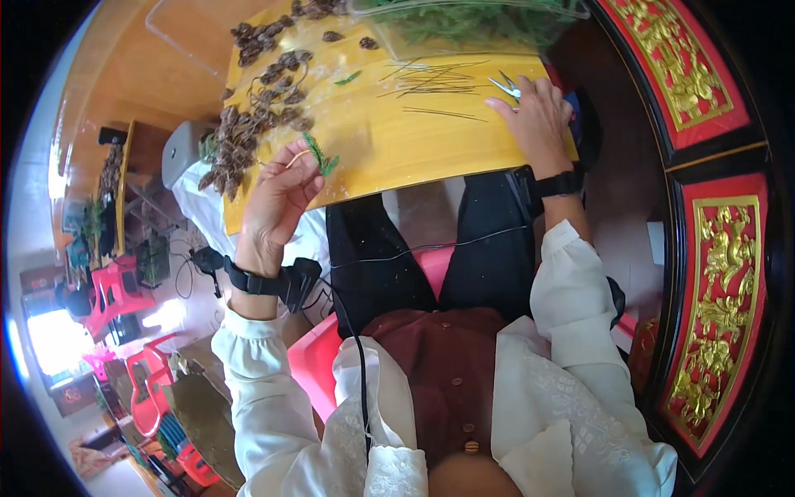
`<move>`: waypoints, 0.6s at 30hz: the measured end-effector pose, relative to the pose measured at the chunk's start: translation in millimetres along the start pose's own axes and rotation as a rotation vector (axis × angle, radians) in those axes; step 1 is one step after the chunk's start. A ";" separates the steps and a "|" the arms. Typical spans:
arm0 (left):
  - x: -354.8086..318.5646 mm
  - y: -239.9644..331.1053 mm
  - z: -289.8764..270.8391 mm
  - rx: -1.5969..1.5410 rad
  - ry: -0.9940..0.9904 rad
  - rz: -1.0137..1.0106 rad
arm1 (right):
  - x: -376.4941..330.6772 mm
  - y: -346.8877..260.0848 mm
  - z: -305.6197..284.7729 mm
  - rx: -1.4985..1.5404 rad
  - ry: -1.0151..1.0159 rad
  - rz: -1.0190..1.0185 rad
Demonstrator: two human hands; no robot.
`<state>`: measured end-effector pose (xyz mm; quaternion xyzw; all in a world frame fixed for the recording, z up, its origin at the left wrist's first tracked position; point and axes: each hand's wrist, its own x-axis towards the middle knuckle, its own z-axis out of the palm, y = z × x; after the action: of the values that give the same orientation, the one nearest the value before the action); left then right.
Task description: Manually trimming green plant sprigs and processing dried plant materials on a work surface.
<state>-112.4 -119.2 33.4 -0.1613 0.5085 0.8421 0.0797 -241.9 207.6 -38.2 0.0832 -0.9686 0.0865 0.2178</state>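
Note:
A small green artificial sprig with a thin, pale looped strand is pinched between the thumb and fingers of my left hand, above the table's near left side. On the right, my right hand rests over a pair of pliers, its fingers bent across the handles and its thumb stretched to the left. The metal jaws point left; most of the handles are hidden beneath the fingers. Left of the pliers, several thin dark wires lie in a loose, crossing bunch.
Brown pine cones are heaped along the left of the yellow table. A clear bin of green sprigs stands at the far edge. Carved red and gold panels rise on the right. Cords run from my wrist straps; pink chairs stand at left.

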 end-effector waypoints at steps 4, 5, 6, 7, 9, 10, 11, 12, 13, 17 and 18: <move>-35.1 -0.3 -8.5 -0.024 0.043 0.037 | -3.9 2.0 -0.9 -0.072 0.009 -0.052; -44.5 -0.4 -13.7 -0.027 0.064 0.060 | -4.0 2.0 -0.5 -0.066 0.012 -0.073; -54.4 0.3 -23.1 -0.037 0.084 0.098 | -4.3 1.5 0.5 -0.088 0.011 -0.067; -64.5 2.3 -35.8 -0.047 0.105 0.134 | -4.8 1.0 2.0 -0.111 0.009 -0.062; -87.7 7.8 -65.4 -0.045 0.190 0.172 | -5.1 -0.1 3.5 -0.116 0.032 -0.118; -98.1 12.4 -83.3 -0.016 0.237 0.187 | -4.2 -1.6 4.0 -0.131 0.024 -0.114; -109.8 15.2 -100.0 0.010 0.286 0.197 | -4.6 -2.5 3.5 -0.149 0.012 -0.112; -122.1 15.0 -113.4 0.064 0.357 0.246 | -3.7 -3.5 2.6 -0.178 -0.024 -0.106; -131.1 16.3 -125.8 0.096 0.406 0.273 | -3.2 -1.8 2.9 -0.194 -0.010 -0.116; -158.4 5.1 -158.0 0.134 0.540 0.301 | -2.5 3.7 3.0 -0.238 -0.021 -0.141; -162.9 0.8 -162.2 0.192 0.573 0.301 | -2.1 3.6 4.8 -0.254 -0.003 -0.150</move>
<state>70.6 -257.8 21.7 -0.3061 0.6055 0.7130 -0.1769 -242.7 210.4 -43.9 0.1273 -0.9631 -0.0535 0.2311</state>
